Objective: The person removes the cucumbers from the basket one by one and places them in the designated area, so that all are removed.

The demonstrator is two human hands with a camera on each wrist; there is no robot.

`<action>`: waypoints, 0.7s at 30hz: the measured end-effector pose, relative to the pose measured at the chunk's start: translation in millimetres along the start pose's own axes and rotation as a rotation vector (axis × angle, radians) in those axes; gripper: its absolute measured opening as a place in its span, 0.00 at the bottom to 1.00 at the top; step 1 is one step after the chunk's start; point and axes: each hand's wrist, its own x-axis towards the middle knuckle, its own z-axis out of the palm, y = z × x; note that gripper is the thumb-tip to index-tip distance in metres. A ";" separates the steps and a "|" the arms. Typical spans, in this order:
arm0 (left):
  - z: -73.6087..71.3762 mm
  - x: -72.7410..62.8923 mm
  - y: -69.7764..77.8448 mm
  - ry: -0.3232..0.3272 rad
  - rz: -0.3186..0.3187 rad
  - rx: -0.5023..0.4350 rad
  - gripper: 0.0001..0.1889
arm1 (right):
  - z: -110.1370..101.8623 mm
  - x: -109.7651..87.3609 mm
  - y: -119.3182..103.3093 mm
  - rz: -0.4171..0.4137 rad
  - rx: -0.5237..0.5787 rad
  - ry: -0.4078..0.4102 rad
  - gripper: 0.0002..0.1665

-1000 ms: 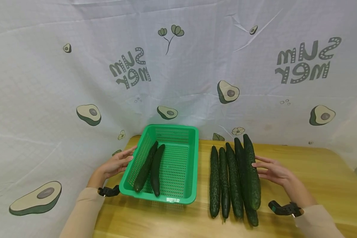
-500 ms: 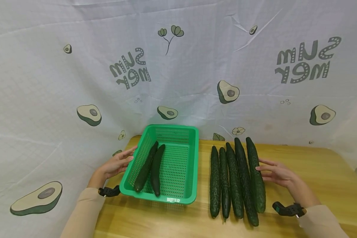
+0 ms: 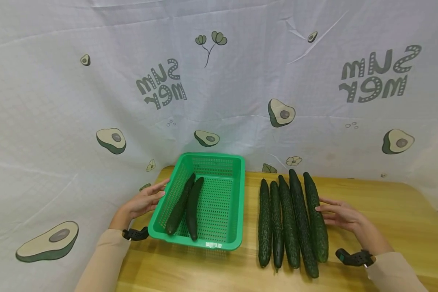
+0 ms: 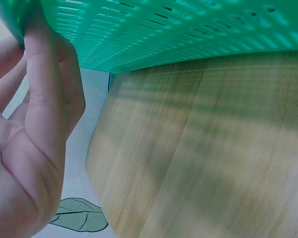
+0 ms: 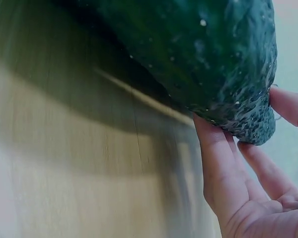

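Note:
My left hand [image 3: 145, 200] grips the left rim of a green plastic basket [image 3: 239, 211]. Up close in the left wrist view, its fingers [image 4: 43, 94] reach up to the perforated wall. Inside the basket, two dark green cucumbers lie side by side, one at the left wall [image 3: 179, 209] and one beside it [image 3: 192, 209]. On the right, my right hand [image 3: 343, 215] holds the rightmost cucumber [image 3: 318, 227] of a row, thumb on top and fingers along its side. In the right wrist view that bumpy cucumber [image 5: 208, 59] sits between thumb and fingers.
Several more cucumbers stand in a row just left of the held one, among them the leftmost [image 3: 264, 223] and the longest [image 3: 302, 219]. They lie on a wooden table [image 3: 204, 271]. A white printed cloth [image 3: 233, 93] hangs behind it.
My right hand has moved the rightmost cucumber right and down, from overlapping its neighbour to lying beside it in the row. The left hand and basket have stayed in place.

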 end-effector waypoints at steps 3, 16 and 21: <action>0.3 0.3 0.8 0.006 -0.004 0.007 0.32 | -3.0 1.4 2.4 0.000 -0.024 -0.013 0.28; 3.4 -1.2 5.8 0.014 -0.016 -0.001 0.33 | -6.0 3.6 9.0 0.021 -0.079 0.011 0.30; 3.2 -1.7 4.5 0.019 -0.015 0.001 0.32 | -6.3 4.5 10.6 0.022 -0.087 0.009 0.30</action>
